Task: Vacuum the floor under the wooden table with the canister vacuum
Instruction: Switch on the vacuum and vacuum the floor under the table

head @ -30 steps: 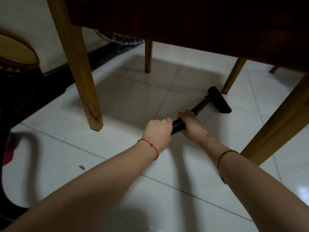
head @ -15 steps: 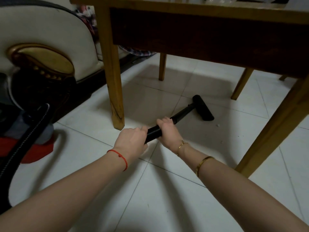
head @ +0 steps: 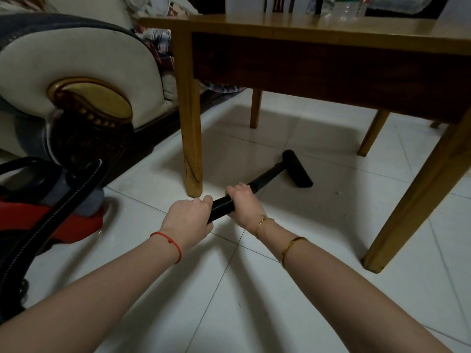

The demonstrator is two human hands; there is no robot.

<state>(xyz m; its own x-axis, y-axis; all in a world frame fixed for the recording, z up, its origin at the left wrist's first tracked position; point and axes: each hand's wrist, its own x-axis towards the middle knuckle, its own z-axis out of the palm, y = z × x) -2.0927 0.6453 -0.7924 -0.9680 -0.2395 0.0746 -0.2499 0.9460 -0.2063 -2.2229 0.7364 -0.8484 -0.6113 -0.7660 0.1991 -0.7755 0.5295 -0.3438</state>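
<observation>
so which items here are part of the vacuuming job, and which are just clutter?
Job:
left hand and right hand, both gripping the hose
wand
floor head
canister
table
floor

Lying about:
sofa
bottles on the table
clothes on the sofa

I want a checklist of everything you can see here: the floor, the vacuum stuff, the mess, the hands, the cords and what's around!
Surface: white tiled floor, glossy; a few small specks near the nozzle.
Job's things: black floor nozzle flat on the tiles under the wooden table; wand joins the ribbed hose; red canister vacuum at the left.
Clutter: bottles on the tabletop; fabric on the sofa.
Grippers: left hand and right hand both grip the hose.
Cables: hose loop arches over the canister; no power cord seen.
Surroundings: sofa arm at the left.
</observation>
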